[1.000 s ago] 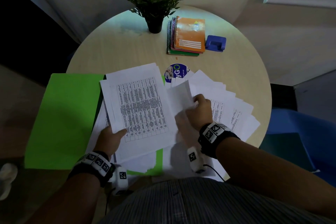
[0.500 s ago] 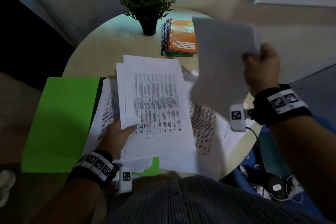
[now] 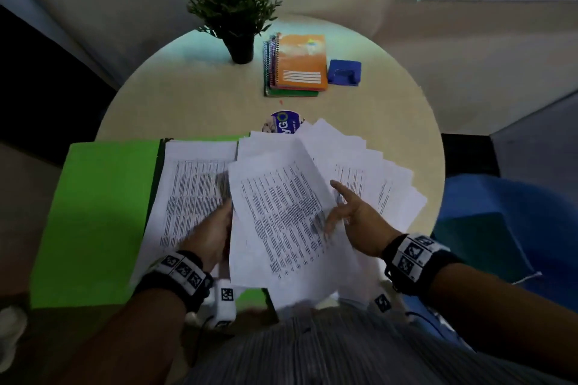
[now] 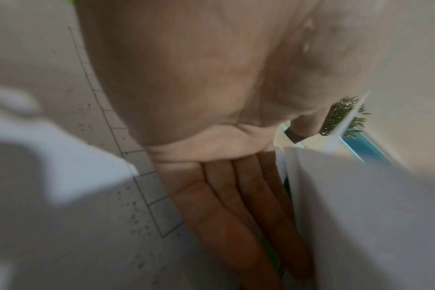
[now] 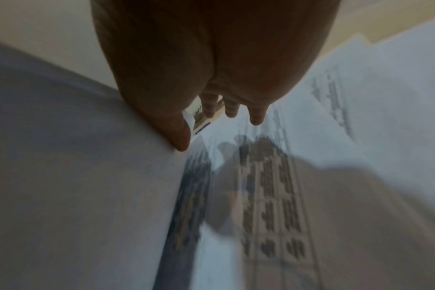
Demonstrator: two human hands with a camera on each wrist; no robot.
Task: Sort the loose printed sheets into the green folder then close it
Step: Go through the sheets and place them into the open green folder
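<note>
The green folder (image 3: 93,212) lies open at the table's left, with printed sheets (image 3: 194,191) stacked on its right half. One printed sheet (image 3: 281,212) sits tilted over the middle. My left hand (image 3: 215,228) lies at that sheet's left edge; the left wrist view shows my left hand (image 4: 236,196) with fingers straight, flat against paper. My right hand (image 3: 347,212) is at the sheet's right edge, fingers spread; in the right wrist view the right hand's (image 5: 211,117) thumb tip touches the paper. A fan of loose sheets (image 3: 375,172) spreads to the right.
At the back of the round table (image 3: 187,97) stand a potted plant (image 3: 233,9), a pile of spiral notebooks (image 3: 297,66) and a blue hole punch (image 3: 344,72). A round printed disc (image 3: 283,125) peeks out behind the sheets. A blue seat (image 3: 500,222) is at right.
My right hand has come down from high on the right and no longer grips the sheet it held up, which now lies tilted over the middle. My left hand has shifted right to its edge.
</note>
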